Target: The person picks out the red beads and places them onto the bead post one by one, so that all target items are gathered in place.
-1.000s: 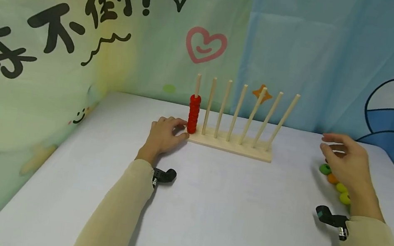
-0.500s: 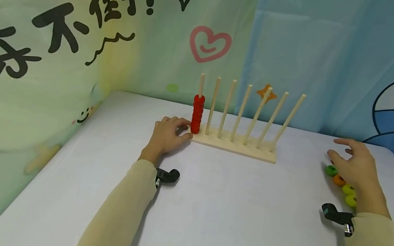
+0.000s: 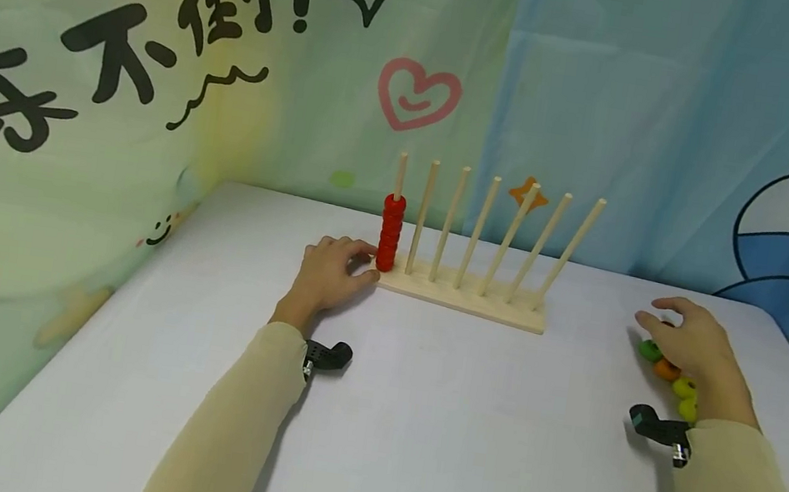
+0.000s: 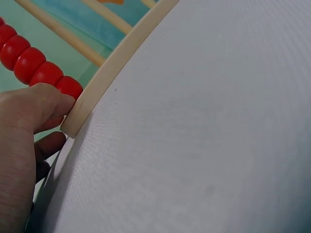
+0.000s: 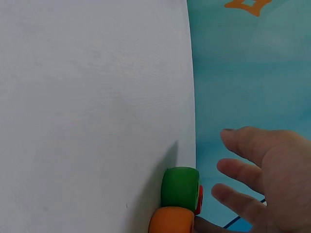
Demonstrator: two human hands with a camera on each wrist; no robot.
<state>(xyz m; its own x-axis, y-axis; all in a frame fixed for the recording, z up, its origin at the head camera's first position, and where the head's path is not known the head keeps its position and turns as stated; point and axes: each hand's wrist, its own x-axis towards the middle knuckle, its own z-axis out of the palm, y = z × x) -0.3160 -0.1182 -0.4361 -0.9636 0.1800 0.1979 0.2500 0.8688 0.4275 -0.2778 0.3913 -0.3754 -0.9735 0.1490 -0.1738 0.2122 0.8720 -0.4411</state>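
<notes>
A wooden peg rack (image 3: 463,299) with several upright pegs stands near the back of the table. Red beads (image 3: 389,233) are stacked on its leftmost peg; the other pegs carry no beads. My left hand (image 3: 330,275) holds the rack's left end, the thumb in front against the base beside the lowest red beads (image 4: 46,73). At the right, my right hand (image 3: 700,348) hovers over loose beads with fingers apart and nothing between them. Below it lie a green bead (image 5: 180,187), an orange bead (image 5: 171,221) and yellow beads (image 3: 685,388). A bit of red shows behind the green bead.
The white table (image 3: 473,442) reaches back to a printed cloth backdrop (image 3: 599,81). A black wrist camera (image 3: 328,355) sits on the left wrist and another camera (image 3: 658,426) on the right. My right hand and forearm hide part of the bead row.
My right hand has come down closer to the loose beads, after its fingers spread wider. My left hand and the rack have stayed together; the head view has shifted slightly.
</notes>
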